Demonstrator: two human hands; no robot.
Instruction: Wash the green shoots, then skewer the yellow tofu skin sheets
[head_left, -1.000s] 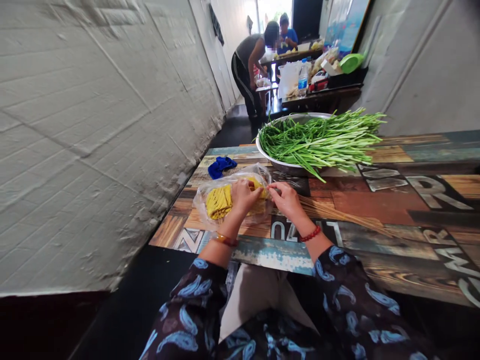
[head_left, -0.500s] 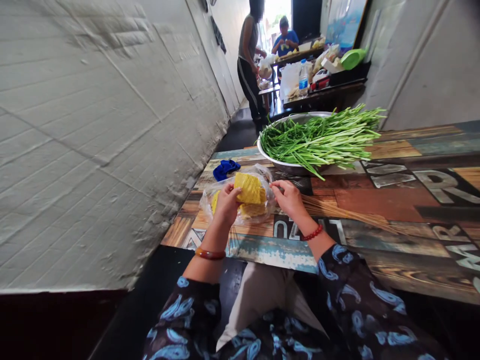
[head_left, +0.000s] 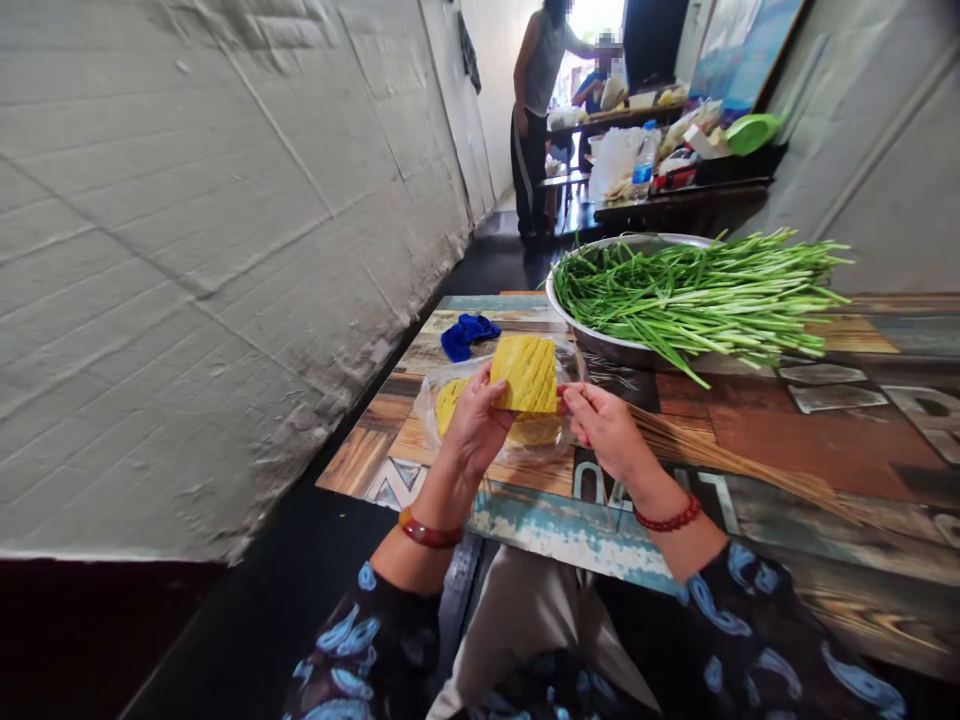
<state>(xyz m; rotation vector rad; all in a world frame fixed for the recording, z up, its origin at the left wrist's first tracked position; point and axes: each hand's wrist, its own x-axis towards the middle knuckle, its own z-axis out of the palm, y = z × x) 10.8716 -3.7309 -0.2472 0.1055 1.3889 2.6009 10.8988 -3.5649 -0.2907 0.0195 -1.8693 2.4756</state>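
Note:
My left hand (head_left: 477, 418) grips a flat, square yellow sheet (head_left: 526, 374) by its left side, thumb on top. At the sheet's right edge, my right hand (head_left: 600, 425) is closed in a pinch; whatever its fingertips hold is too small to name. Under and behind the sheet lies a clear plastic bag (head_left: 432, 400) with more yellow pieces (head_left: 448, 402) in it. Thin wooden sticks (head_left: 720, 455) lie on the table to the right of my right hand.
A metal basin (head_left: 600, 342) heaped with long green stalks (head_left: 705, 290) stands behind on the patterned table (head_left: 795, 430). A blue cloth (head_left: 468, 336) lies at the table's left. Two people are at tables further back, beside a water bottle (head_left: 643, 160). A white wall runs along the left.
The sheet now faces me more fully, and my right hand has come up to its edge. The view has shifted. The standing person in back has stretched an arm towards the seated one.

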